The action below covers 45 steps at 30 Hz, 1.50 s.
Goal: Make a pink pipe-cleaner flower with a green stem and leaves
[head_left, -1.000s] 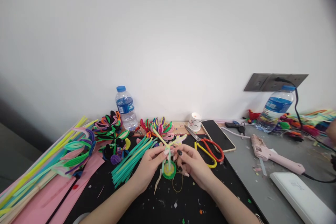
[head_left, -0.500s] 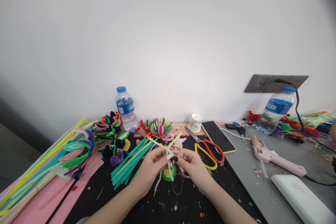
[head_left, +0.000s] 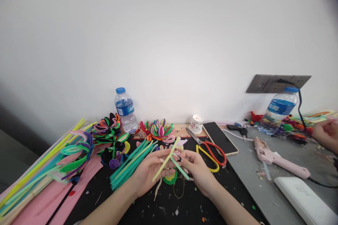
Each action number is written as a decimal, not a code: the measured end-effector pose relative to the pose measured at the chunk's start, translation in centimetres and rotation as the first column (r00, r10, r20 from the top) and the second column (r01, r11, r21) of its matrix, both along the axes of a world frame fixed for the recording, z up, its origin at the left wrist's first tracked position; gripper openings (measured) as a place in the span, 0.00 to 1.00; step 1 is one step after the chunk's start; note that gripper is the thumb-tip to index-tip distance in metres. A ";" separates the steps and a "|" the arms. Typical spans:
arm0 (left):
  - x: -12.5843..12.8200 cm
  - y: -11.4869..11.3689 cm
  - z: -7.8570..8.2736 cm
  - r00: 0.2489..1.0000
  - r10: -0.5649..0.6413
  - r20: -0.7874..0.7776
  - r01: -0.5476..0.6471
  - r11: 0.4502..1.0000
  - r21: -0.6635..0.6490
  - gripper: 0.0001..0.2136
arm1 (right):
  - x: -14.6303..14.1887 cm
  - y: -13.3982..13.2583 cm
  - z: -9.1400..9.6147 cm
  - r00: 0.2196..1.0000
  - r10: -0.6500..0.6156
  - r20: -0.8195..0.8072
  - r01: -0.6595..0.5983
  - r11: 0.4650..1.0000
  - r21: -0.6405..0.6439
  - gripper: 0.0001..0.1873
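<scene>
Two fuzzy pipe cleaners are crossed between my hands, a pale yellow one [head_left: 166, 163] and a mint green one [head_left: 181, 168]. My left hand [head_left: 148, 172] has its fingers curled behind the yellow pipe cleaner, which slants down to the left across them. My right hand [head_left: 197, 170], with a dark-painted thumbnail, pinches near the crossing, and the mint end points down toward its fingers. Behind and below them lies a round green and yellow piece [head_left: 170, 177], partly covered. A bundle of teal pipe cleaners [head_left: 129, 165] rests beside my left hand.
Scissors [head_left: 211, 156] with red and yellow handles lie right of my hands, near a phone [head_left: 220, 137] and paper cup [head_left: 196, 123]. Farther right are a pink glue gun [head_left: 281, 163], white power bank [head_left: 303, 197] and another person's hand [head_left: 326, 133]. Pipe-cleaner flowers [head_left: 160, 130] and a bottle [head_left: 126, 110] stand behind.
The yellow pipe cleaner has turned from a forked shape pointing up and left to a downward-left slant. The mint end swung right. Another person's hand has come further in at right.
</scene>
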<state>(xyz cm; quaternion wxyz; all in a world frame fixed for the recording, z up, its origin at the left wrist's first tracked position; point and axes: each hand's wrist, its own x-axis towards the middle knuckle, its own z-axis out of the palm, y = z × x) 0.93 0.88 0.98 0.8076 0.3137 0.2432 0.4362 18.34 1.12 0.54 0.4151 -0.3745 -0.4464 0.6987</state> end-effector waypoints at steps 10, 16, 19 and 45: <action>0.3 0.1 -0.8 0.959 0.081 -0.272 -0.080 0.997 0.013 0.09 | 0.1 0.0 -0.2 1.000 0.020 -0.016 -0.019 1.000 0.010 0.19; 0.7 -0.1 -0.4 0.907 0.046 -0.418 0.001 0.994 0.112 0.12 | 0.1 -0.1 0.2 0.997 -0.062 0.043 0.059 0.996 0.065 0.19; 1.0 -0.5 -0.1 0.832 0.032 -0.554 0.109 0.970 0.218 0.10 | 0.2 -0.2 0.3 0.992 -0.093 0.082 0.080 0.986 0.146 0.20; 0.5 0.7 -0.5 0.674 0.569 -0.471 -0.419 0.820 0.390 0.12 | 0.6 -0.8 0.1 0.754 -0.481 0.447 0.040 0.713 0.700 0.17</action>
